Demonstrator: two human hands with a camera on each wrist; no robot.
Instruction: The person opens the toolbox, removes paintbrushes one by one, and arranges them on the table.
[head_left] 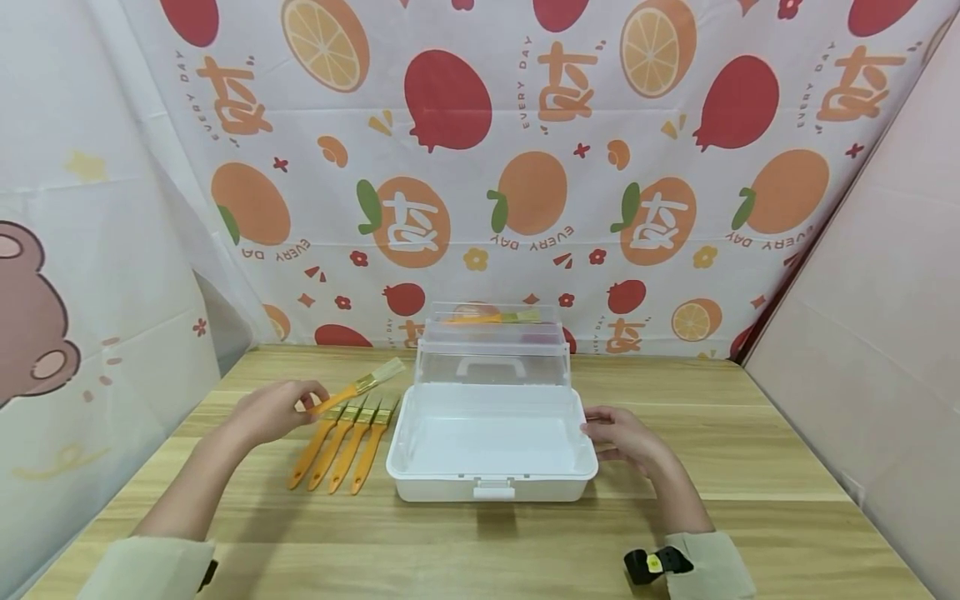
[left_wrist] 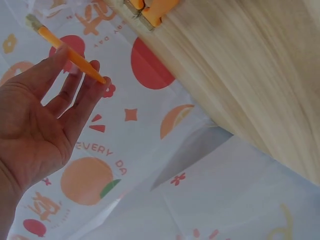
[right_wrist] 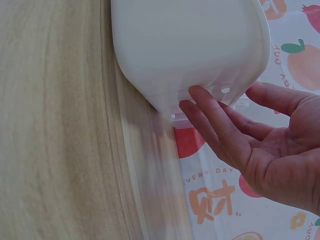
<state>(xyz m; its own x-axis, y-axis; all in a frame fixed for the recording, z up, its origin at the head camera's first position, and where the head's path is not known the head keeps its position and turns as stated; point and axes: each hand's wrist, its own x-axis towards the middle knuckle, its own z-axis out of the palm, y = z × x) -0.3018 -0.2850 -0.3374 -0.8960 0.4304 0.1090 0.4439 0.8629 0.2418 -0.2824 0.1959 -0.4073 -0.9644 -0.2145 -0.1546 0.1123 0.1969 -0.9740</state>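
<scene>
My left hand (head_left: pixel 281 408) pinches a paintbrush (head_left: pixel 352 389) by its orange handle, bristles pointing up and to the right. Just beneath it, several matching paintbrushes (head_left: pixel 345 450) lie side by side on the table. To their right stands a white plastic storage box (head_left: pixel 491 490) with its clear lid (head_left: pixel 491 367) raised; the white inside of the box is bare. Another paintbrush (head_left: pixel 495 317) shows at the top of the lid. My right hand (right_wrist: pixel 280 155) holds the box's right side, thumb at the rim and fingers against the outer wall.
The wooden table (head_left: pixel 525 550) ends at a fruit-printed cloth (head_left: pixel 592 200) behind the box. Pale cloth hangs at the left (head_left: pixel 112 250) and right (head_left: pixel 870 275). A black strap (head_left: pixel 658 564) sits by the right sleeve.
</scene>
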